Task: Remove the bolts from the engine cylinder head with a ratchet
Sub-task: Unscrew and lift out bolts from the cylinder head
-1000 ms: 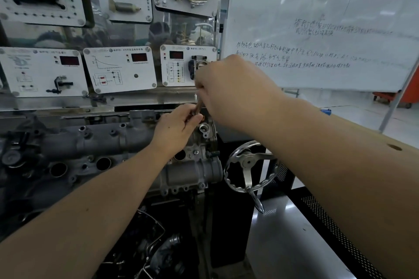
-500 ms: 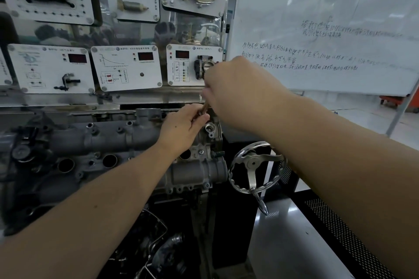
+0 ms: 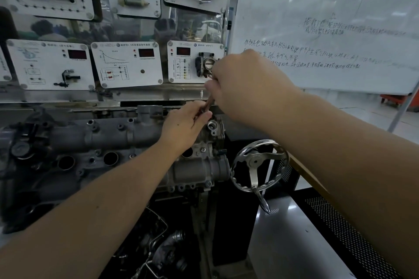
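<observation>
At cylinder head (image 3: 108, 140) right edge, both hands on ratchet (image 3: 209, 103).

Two hands, left (image 3: 184, 128) and right (image 3: 246, 85), meet on one thin tool shaft (image 3: 209, 104) above one engine cylinder head (image 3: 108, 142); at 12 o'clock hang six white display panels (image 3: 127, 64), at 2 o'clock one whiteboard (image 3: 328, 18), at 5 o'clock one chrome handwheel (image 3: 259, 165)
</observation>
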{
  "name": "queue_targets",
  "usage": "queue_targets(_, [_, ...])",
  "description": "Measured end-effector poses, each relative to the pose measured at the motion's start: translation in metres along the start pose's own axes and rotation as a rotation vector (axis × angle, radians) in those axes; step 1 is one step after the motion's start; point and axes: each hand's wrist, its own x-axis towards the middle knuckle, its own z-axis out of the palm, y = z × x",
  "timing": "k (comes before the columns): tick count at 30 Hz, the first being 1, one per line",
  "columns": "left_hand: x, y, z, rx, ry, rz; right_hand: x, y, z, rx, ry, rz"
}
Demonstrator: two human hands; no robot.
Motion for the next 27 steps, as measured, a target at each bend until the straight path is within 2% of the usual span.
queue_targets(3, [-0.002,0.001,-0.001,-0.02,0.012,0.018,0.002,-0.002,-0.003,-0.051,-0.118,-0.154])
queue_targets(5, [-0.003,0.003,-0.002,-0.03,0.014,0.029,-0.001,-0.003,-0.004,0.011,-0.115,-0.207])
queue_targets(8, [-0.003,0.004,-0.001,-0.035,0.023,0.046,-0.006,-0.003,0.003,0.176,-0.102,-0.16])
queue_targets(11, [-0.003,0.001,0.001,0.001,0.046,0.062,-0.004,0.0,0.008,0.131,0.024,0.003])
queue_targets(13, [-0.001,-0.004,0.003,0.002,0.049,0.048,-0.001,0.0,0.002,0.088,0.028,0.117])
queue_targets(18, [0.002,-0.006,0.005,0.047,0.032,0.016,-0.002,0.005,0.0,0.012,0.019,-0.024])
queue_targets(23, [-0.002,0.001,0.001,0.007,0.04,0.023,-0.011,0.002,-0.007,0.144,-0.14,-0.2])
queue_targets(27, [-0.003,0.002,0.002,-0.012,0.045,0.013,-0.011,0.002,0.005,0.155,-0.049,-0.085])
